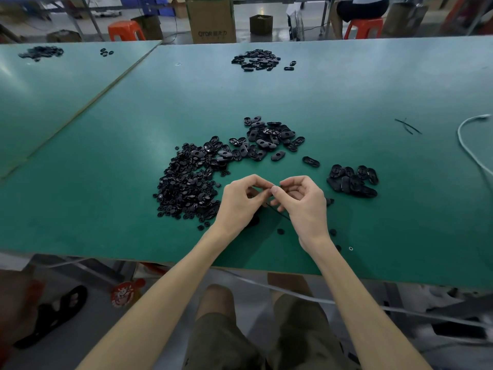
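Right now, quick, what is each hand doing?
Left hand: pinches a small black part.
Right hand: pinches the same part.

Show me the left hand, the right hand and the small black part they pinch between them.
left hand (236, 206): head view, back of the hand.
right hand (306, 202): head view, back of the hand.
small black part (276, 186): head view, the dark bit showing between the fingertips.
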Motion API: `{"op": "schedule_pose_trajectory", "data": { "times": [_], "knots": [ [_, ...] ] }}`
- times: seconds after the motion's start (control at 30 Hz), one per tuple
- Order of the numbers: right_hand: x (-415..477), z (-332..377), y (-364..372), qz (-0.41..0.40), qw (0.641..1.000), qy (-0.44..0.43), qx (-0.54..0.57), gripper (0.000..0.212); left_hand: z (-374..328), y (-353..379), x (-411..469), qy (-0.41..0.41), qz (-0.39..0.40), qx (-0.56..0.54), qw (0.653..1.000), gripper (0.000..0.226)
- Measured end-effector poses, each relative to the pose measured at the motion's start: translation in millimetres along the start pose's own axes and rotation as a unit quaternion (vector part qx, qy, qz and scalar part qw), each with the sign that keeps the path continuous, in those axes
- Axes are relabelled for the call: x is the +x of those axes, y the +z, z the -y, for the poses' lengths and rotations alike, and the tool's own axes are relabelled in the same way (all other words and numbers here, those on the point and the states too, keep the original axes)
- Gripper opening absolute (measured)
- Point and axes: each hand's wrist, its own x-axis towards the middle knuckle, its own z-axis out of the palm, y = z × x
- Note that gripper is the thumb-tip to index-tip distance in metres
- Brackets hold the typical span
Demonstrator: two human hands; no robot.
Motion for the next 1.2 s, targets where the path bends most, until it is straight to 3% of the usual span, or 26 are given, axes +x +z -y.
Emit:
{"op": "schedule_pose_trajectory", "data": {
  "times": [0.4,0.9,1.2],
  "knots": [
    [-0.1,1.9,-0.1,0.01,1.0,-0.015,0.009,0.016,4.7,-3.7,3.6,-0.028,-0.001,-0.056,0.998,0.005],
    [-0.3,6.5,2.5,0.04,0.999,-0.028,-0.012,0.025,3.4,-11.0,3.6,-0.045,0.035,-0.178,0.982,0.026],
    [0.7,4.4,1.7,0.035,0.999,-0.024,-0.006,0.015,1.8,-13.2,3.0,-0.062,0.025,-0.219,0.974,0.015]
  ]
}}
